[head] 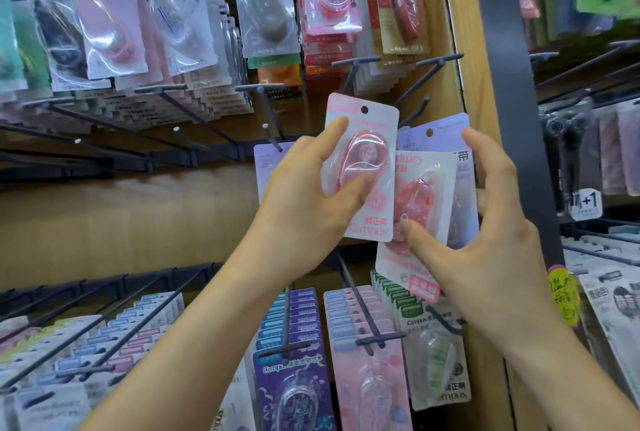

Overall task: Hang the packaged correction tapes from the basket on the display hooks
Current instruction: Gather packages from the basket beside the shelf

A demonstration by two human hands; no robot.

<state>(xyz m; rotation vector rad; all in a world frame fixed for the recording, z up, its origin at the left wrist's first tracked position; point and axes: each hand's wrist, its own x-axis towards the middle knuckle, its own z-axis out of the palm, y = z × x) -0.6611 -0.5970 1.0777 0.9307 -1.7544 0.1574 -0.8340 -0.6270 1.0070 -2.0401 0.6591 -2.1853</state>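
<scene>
In the head view, our left hand point(304, 209) pinches a pink pack point(377, 125) upright, its hole near a bare hook point(270, 134). Our right hand point(491, 243) grips a fanned pair, an upside-down pink pack point(426, 195) over a lavender pack point(446, 132). We judge the fan could slip, or the hole miss the hook tip. We count 2 hands and 3 packs held — the basket is out of view.

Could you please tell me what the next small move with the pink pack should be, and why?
Probably shift the pink pack in the left hand leftward and slide its hole onto the hook tip beside it. The pack is upright, its hole is uncovered, and the right hand is busy holding the other packs.
</scene>
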